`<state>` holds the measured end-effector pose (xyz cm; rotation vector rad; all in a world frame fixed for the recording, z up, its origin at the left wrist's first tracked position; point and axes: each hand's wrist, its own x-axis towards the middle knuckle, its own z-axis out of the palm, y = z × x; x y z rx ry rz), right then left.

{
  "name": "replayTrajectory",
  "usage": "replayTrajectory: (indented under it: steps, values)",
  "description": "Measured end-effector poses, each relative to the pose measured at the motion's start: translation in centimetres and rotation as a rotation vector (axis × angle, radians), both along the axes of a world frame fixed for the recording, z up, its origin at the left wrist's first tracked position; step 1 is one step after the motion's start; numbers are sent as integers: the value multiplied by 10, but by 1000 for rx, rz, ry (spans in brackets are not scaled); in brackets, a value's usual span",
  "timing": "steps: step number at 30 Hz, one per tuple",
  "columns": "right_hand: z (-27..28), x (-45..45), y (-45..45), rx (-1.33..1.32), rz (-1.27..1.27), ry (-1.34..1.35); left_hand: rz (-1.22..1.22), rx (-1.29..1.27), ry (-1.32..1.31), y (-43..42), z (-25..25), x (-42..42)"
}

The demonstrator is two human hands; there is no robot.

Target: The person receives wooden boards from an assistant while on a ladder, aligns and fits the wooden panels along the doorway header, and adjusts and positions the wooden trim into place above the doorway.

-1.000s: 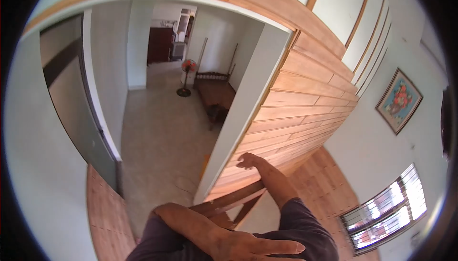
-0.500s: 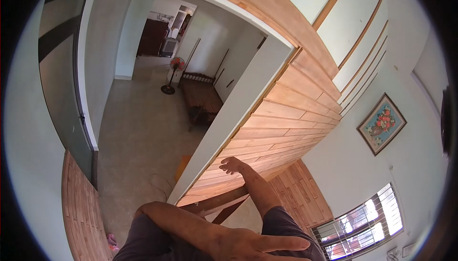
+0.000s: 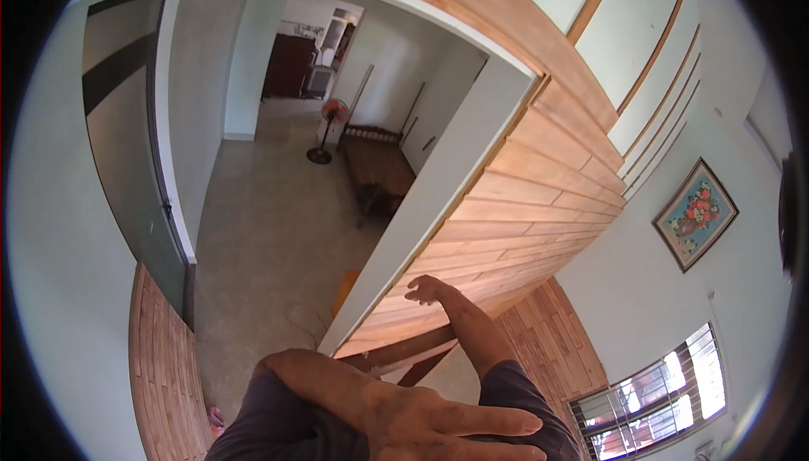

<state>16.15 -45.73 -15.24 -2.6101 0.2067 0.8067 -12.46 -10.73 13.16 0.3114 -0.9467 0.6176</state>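
Note:
My left hand (image 3: 442,427) is at the bottom centre, close to the camera, with its fingers stretched out and apart. Nothing shows in its grasp; its lower part is cut off by the frame edge. Farther forward, my right hand (image 3: 424,290) is in front of the wood plank cladding (image 3: 514,217), beside the white door frame post (image 3: 438,170). Its fingers are loosely bent and apart, with nothing visible between them. Whether it touches the planks cannot be told. Below my right forearm runs a dark brown wooden bar (image 3: 404,350).
Through the doorway are a standing fan (image 3: 319,156), a brown wooden bed (image 3: 377,164) and a dark cabinet (image 3: 289,66). A grey door (image 3: 126,158) is at the left. A framed flower picture (image 3: 696,214) and a barred window (image 3: 657,398) are at the right.
The view has shifted, first bringing the doorway left, then partly back right. My left hand reaches a little higher in view with its fingers spread; my right hand stays by the planks.

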Motion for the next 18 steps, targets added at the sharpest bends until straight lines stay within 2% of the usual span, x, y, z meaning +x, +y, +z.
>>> replayTrajectory:
  steps: [2,4,5,6,7,11,12,14,18]
  values:
    - [9,-5,11,-69,32,0,-17,-131,18,-5,1,-7]
    - [14,-11,19,-128,20,39,-128,-80,123,3,4,-14]
    - [3,-10,17,-232,183,-32,-165,-63,157,7,10,-11]
    - [-5,-6,15,-335,350,-104,-89,-26,71,7,15,1]
    - [-2,-6,20,-329,325,-20,-51,-4,26,7,15,10]
    - [-8,-3,22,-265,329,-34,258,-67,-273,1,7,28]
    - [-6,-1,20,-267,333,-40,68,-93,-100,2,9,11]
    - [11,-4,25,-95,59,70,-113,-118,72,3,12,4]
    - [10,2,14,-49,6,21,17,-216,-26,-7,5,22]
